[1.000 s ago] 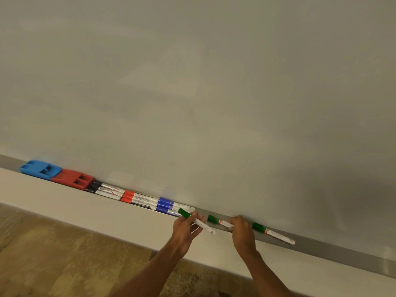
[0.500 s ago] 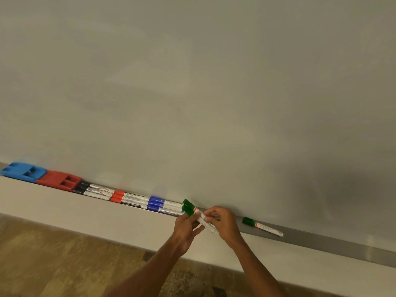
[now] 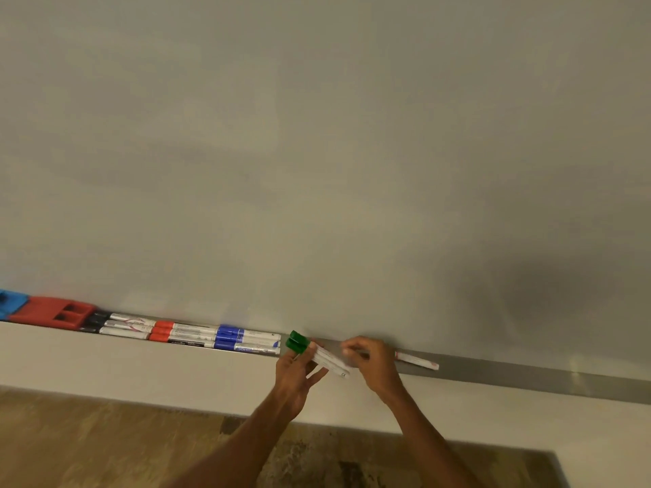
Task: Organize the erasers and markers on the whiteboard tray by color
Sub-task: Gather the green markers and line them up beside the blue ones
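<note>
Whiteboard tray [image 3: 528, 373] running left-right | left hand [image 3: 294, 376] pinching two green markers [image 3: 317, 352] beside blue markers [image 3: 246, 341] | right hand [image 3: 373, 362] nearer, fingers curled, grip unclear, covering last marker [image 3: 417, 361], lying lengthwise rightward

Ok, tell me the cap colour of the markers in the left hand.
Green: both caps in the left hand, seen in the head view.

Two green-capped markers [image 3: 317, 352] held together, third white marker [image 3: 417, 361] on tray [image 3: 528, 376]
</note>
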`<move>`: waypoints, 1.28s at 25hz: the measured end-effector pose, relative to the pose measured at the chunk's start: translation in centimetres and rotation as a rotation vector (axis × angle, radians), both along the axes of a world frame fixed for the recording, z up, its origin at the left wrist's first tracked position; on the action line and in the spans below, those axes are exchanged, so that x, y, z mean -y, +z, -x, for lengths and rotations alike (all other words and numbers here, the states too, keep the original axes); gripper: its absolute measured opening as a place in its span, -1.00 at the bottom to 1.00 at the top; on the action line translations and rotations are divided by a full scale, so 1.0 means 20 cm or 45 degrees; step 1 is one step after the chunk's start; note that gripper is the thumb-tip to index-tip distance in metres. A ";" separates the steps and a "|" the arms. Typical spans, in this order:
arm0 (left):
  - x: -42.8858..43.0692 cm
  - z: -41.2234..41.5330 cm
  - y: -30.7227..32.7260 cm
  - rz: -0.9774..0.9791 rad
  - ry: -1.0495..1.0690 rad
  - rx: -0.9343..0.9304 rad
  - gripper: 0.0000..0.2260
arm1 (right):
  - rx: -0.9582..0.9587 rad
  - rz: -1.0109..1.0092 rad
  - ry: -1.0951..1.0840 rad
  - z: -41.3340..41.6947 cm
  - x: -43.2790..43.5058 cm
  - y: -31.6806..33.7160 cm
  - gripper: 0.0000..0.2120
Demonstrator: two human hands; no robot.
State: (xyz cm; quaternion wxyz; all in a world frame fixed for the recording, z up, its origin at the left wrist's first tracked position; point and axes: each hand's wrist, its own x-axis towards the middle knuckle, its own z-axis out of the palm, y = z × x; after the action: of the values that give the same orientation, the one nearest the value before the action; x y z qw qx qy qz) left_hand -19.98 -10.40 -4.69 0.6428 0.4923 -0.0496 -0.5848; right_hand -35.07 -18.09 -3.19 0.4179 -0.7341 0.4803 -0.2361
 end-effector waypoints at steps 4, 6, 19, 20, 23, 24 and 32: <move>0.02 0.00 -0.01 -0.037 0.024 -0.033 -0.89 | -0.140 0.298 -0.396 0.29 0.09 -0.06 -0.90; 0.02 0.00 -0.01 -0.043 0.024 -0.049 -0.88 | -0.341 0.381 -0.521 0.41 0.12 -0.09 -0.89; 0.02 -0.03 0.00 -0.093 0.001 -0.037 -0.87 | -0.815 0.481 -0.293 0.49 0.19 -0.21 -0.87; 0.02 -0.03 -0.01 -0.101 -0.008 -0.038 -0.85 | -0.707 0.472 -0.299 0.47 0.18 -0.21 -0.86; 0.03 -0.02 -0.01 -0.125 -0.034 -0.039 -0.79 | -0.264 0.262 -0.261 0.37 0.12 -0.16 -0.80; 0.03 -0.01 -0.01 -0.131 -0.043 -0.044 -0.79 | -0.147 0.177 -0.239 0.33 0.10 -0.13 -0.81; 0.02 0.02 0.02 -0.096 -0.136 -0.087 -0.84 | 0.263 -0.179 -0.106 0.02 -0.03 -0.02 -0.87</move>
State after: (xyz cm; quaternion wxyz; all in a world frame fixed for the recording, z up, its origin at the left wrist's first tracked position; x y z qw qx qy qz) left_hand -20.46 -10.87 -4.34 0.5928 0.4928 -0.0319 -0.6362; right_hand -35.52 -17.55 -3.57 0.5054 -0.6541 0.4803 -0.2934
